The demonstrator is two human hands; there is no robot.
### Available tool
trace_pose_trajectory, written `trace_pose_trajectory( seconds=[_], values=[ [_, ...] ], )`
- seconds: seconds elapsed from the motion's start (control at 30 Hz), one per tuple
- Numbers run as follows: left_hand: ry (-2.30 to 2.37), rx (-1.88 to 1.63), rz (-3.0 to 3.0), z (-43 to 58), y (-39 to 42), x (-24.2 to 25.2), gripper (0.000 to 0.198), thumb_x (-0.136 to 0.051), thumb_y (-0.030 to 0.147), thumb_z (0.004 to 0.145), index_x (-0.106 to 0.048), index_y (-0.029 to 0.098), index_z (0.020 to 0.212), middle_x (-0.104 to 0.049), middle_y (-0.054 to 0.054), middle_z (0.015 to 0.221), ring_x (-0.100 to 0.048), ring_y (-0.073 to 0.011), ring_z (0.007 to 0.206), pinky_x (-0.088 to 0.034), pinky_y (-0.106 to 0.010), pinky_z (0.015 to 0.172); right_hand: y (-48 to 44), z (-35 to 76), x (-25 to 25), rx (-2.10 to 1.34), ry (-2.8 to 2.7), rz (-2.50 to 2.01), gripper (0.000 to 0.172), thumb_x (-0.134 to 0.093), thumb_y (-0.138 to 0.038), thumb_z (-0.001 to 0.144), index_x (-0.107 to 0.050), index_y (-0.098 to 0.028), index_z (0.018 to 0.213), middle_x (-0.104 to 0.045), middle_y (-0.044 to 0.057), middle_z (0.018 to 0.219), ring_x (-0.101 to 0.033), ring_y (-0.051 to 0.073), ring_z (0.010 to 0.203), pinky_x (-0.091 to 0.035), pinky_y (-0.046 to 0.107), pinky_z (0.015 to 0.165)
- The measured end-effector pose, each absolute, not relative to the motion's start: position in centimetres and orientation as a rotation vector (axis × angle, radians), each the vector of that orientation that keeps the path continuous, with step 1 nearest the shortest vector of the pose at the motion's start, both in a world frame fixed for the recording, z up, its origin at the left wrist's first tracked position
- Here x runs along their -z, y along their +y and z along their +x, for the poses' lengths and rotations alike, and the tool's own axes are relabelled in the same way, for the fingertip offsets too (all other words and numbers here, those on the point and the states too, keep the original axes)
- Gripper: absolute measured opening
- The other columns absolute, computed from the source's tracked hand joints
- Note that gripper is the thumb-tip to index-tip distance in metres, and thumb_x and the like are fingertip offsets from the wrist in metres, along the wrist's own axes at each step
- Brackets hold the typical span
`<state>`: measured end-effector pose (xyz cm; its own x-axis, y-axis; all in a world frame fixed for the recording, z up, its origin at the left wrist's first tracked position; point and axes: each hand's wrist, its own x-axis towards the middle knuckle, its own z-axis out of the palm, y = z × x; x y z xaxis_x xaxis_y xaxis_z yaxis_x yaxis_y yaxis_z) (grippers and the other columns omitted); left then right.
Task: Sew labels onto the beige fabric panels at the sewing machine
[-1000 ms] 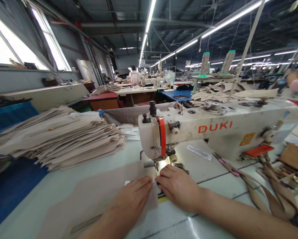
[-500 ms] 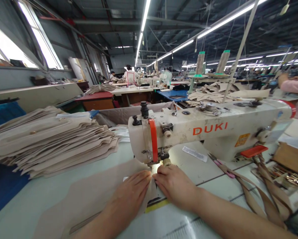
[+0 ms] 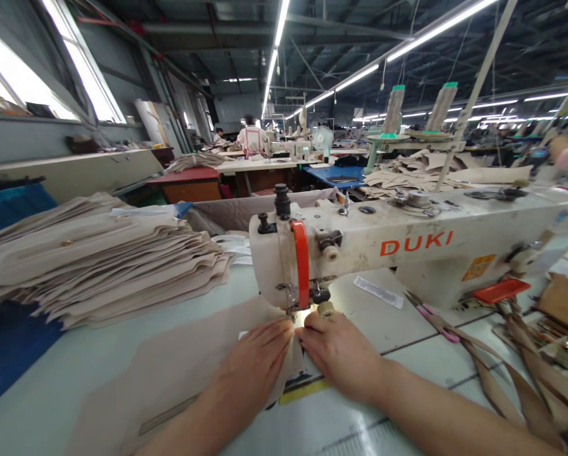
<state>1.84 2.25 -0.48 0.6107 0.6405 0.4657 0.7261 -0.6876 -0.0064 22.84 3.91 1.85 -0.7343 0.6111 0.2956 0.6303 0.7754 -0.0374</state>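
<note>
A flat beige fabric piece [image 3: 170,354] lies on the sewing table under the needle area of a white DUKI sewing machine [image 3: 350,244]. My left hand [image 3: 258,358] rests flat on this fabric, fingers stretched toward the presser foot, which is partly hidden. On the other side of the needle, my right hand [image 3: 338,348] has its fingers bent and pressed together at the fabric's edge. A narrow slit-like opening shows in the cloth beside my left forearm. The machine's lamp lights the spot between my fingertips.
Stacked beige fabric pieces [image 3: 107,259] lie at left. Right of the machine's needle are a white paper strip [image 3: 378,292], pink-handled scissors [image 3: 433,320], brown straps [image 3: 506,373] and a red tray [image 3: 502,291]. Thread cones [image 3: 394,109] stand behind; a person [image 3: 252,139] sits farther back.
The view has turned slightly left, so the machine appears farther right. Both hands stay by the needle, and the fabric has slid slightly forward, away from me.
</note>
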Motion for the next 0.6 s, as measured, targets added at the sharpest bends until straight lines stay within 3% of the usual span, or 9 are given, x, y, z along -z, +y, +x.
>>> trace_pose_trajectory(
  seconds=[0.6],
  values=[
    [-1.328, 0.606, -2.625, 1.4, 3.3, 0.2, 0.033, -0.042, 0.018, 0.096, -0.067, 0.017, 0.118, -0.069, -0.011, 0.121, -0.066, -0.0229, 0.112, -0.055, -0.041, 0.096, 3.5, 22.9, -1.8, 0.040, -2.629, -0.975, 0.013, -0.055, -0.017, 0.096, -0.067, -0.017, 0.090, -0.063, 0.006, 0.089, -0.052, 0.020, 0.083, -0.042, 0.031, 0.075]
  ],
)
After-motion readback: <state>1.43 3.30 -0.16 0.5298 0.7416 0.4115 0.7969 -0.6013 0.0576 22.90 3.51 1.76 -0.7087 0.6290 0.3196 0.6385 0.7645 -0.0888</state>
